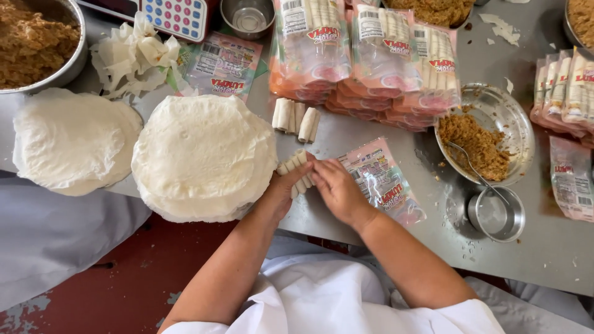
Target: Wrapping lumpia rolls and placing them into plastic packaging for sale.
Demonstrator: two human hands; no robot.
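Observation:
My left hand (283, 190) and my right hand (334, 185) meet at the table's near edge, both closed around a small bunch of pale rolled spring rolls (296, 166). Their ends stick out above my fingers. A clear printed plastic bag (382, 179) lies flat just right of my right hand. Three loose rolls (296, 117) rest on the steel table (371, 247) a little farther back. A tall stack of round white wrappers (204, 154) sits right beside my left hand.
A second wrapper stack (74, 139) lies at the left. Filled packs (365, 55) are piled at the back, more (566, 86) at the right. Bowls of brown filling (476, 145) (34, 40), a small steel cup (497, 213), torn wrapper scraps (133, 55) and a calculator (173, 15) surround them.

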